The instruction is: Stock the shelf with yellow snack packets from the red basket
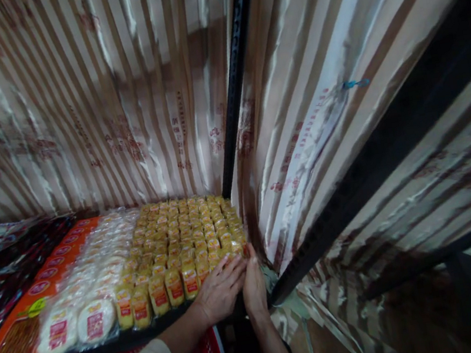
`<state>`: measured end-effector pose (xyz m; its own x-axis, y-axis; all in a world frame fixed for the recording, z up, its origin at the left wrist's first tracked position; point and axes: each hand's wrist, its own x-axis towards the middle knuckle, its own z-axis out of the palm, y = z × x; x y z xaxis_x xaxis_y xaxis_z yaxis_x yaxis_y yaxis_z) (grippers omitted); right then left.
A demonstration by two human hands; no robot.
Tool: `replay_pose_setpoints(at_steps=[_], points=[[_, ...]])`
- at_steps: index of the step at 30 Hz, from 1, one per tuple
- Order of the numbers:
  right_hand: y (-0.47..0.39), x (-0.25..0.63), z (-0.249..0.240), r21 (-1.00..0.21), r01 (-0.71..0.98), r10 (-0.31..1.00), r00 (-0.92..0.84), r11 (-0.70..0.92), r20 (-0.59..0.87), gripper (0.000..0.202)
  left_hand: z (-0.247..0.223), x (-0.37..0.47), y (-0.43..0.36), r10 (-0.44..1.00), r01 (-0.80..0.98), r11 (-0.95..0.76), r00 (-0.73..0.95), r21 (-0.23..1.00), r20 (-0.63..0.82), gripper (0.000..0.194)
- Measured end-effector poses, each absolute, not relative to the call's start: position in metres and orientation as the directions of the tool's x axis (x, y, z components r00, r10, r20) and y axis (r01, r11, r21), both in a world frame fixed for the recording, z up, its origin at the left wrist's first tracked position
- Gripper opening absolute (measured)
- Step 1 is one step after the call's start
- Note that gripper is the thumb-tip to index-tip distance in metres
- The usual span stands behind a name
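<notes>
"Looking from here, I see two bare hands by the small yellow oblong packs in clear plastic (187, 238). What are they doing?"

"I think they're making the end of the rows neat. The left hand (223, 290) lies over the near right corner, with its fingers pointing at the right hand (254, 287). That one stands up along the side, like a little wall."

"Do the hands touch?"

"They're very close, and they seem to meet near the fingertips. I can't tell if they're pinching a pack, because the left hand hides that bit."

"And where are the yellow packs?"

"They stand in tight rows on the black shelf (174, 315). Flat, round white packs in clear plastic (97, 322) sit just beside them on the left, and a thin black metal post (232, 96) rises at the far right corner."

"What does the next move need?"

"Soft, slow pushing, I'd say, with one hand as the wall. A hard shove could tip the front ones."
</notes>
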<state>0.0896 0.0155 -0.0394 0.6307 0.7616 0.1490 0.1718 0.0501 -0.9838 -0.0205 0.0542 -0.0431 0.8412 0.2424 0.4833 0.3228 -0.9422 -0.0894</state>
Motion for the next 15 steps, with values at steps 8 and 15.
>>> replay_pose_setpoints(at_steps=[8,15], points=[[0.03,0.091,-0.046,-0.982,0.186,0.713,0.686,0.016,0.142,0.072,-0.041,-0.022,0.053,0.267,0.342,-0.938,0.816,-0.055,0.513,0.041],[0.033,0.092,-0.044,-0.954,0.299,0.697,0.689,-0.028,0.196,0.061,-0.046,-0.022,0.055,0.258,0.353,-0.932,0.804,-0.081,0.535,0.042]])
